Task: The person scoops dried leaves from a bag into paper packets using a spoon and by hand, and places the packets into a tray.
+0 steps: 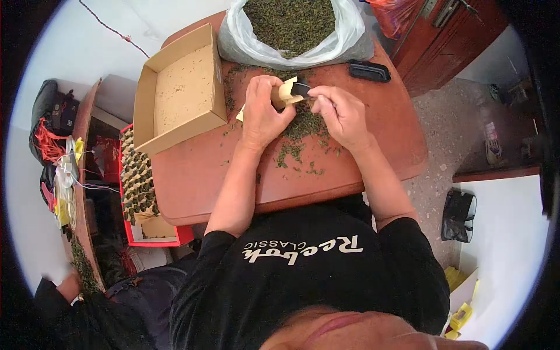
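My left hand (pixel 262 114) is wrapped round a small brown paper packet (pixel 284 95), its open end facing right. My right hand (pixel 343 114) pinches a black scoop-like tool (pixel 301 89), whose end is at the packet's mouth. How far the tool reaches inside is hidden. Under and around both hands, dark green dried leaves (pixel 300 129) lie scattered over the reddish-brown table (pixel 326 175). Beyond the hands stands a big clear plastic bag (pixel 350 41), open at the top and filled with the same kind of dried leaves (pixel 290 23).
A shallow cardboard box (pixel 182 99) with leaf crumbs sits at the table's left. Below its edge, a red box (pixel 185 235) holds rows of small filled packets (pixel 137 181). A black case (pixel 369 71) lies at the right. Another person's hand (pixel 70 287) shows at lower left.
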### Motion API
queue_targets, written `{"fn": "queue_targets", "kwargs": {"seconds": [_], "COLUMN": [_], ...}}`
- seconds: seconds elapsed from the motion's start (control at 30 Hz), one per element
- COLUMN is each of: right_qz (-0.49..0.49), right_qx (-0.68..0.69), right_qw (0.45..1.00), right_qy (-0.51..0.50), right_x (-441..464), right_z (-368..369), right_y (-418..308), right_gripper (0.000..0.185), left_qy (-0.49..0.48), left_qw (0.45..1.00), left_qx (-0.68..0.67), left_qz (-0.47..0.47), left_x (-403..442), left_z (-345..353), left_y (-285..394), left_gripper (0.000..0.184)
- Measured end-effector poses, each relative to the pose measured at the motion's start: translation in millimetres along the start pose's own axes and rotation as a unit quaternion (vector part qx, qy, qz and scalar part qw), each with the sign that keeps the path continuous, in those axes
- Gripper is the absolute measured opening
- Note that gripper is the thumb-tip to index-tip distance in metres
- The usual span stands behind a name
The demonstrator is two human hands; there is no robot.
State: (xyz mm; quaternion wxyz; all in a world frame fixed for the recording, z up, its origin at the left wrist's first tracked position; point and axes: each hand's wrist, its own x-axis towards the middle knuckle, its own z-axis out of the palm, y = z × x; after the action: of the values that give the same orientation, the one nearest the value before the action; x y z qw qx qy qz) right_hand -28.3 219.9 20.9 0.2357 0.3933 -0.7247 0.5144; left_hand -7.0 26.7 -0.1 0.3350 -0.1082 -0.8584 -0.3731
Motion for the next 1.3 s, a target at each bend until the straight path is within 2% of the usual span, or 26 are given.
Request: {"fn": "queue_targets", "kwargs": {"seconds": [0.1,0.2,0.3,0.4,0.57,0.67,0.77,0.83,0.93,1.07,1.1,1.3], "right_qz": [0.051,0.04,0.093,0.156,0.193,0.181,0.149,0.127,0.131,0.2,0.254,0.406], "right_qx": [0.021,0.02,0.072,0.18,0.204,0.154,-0.04,-0.186,-0.293,-0.121,-0.079,0.111], "right_qw": [0.998,0.996,0.989,0.962,0.95,0.964,0.986,0.974,0.943,0.966,0.96,0.907], "right_qy": [0.035,0.071,0.094,0.137,0.139,0.115,0.068,0.013,-0.086,-0.112,-0.085,-0.005], "right_x": [-0.6,-2.4,-4.4,-6.9,15.5,41.6,77.2,99.0,112.9,114.7,115.3,116.1], "right_z": [-2.5,-2.4,-5.6,-8.7,-13.5,-17.0,-17.4,-14.9,-1.3,26.1,33.4,34.0], "right_y": [-3.0,-0.4,-3.8,7.3,26.0,44.2,51.0,63.2,85.9,91.0,81.3,102.1], "right_gripper": [0.014,0.014,0.016,0.018,0.023,0.024,0.026,0.029,0.032,0.033,0.031,0.026], "left_qy": [0.002,0.004,-0.003,0.019,0.034,0.049,0.059,0.066,0.07,0.077,0.076,0.081], "left_qw": [1.0,1.0,0.999,0.999,0.997,0.996,0.996,0.995,0.994,0.993,0.993,0.992], "left_qx": [0.003,0.024,0.007,0.001,-0.011,-0.025,-0.021,-0.023,-0.023,-0.014,-0.016,-0.022], "left_qz": [-0.016,0.0,-0.045,-0.051,-0.063,-0.066,-0.065,-0.07,-0.086,-0.084,-0.084,-0.094], "left_x": [1.1,1.5,1.1,1.0,0.7,1.2,0.6,0.5,0.5,0.8,0.9,0.2], "left_z": [-2.0,-3.0,-7.1,-9.4,-11.2,-12.0,-12.3,-12.1,-15.2,-14.2,-13.7,-13.4], "left_y": [1.3,-4.7,-4.7,-9.7,-15.3,-17.0,-21.0,-23.8,-22.6,-24.2,-24.0,-25.5], "left_gripper": [0.042,0.042,0.042,0.042,0.046,0.045,0.044,0.044,0.044,0.045,0.045,0.047]}}
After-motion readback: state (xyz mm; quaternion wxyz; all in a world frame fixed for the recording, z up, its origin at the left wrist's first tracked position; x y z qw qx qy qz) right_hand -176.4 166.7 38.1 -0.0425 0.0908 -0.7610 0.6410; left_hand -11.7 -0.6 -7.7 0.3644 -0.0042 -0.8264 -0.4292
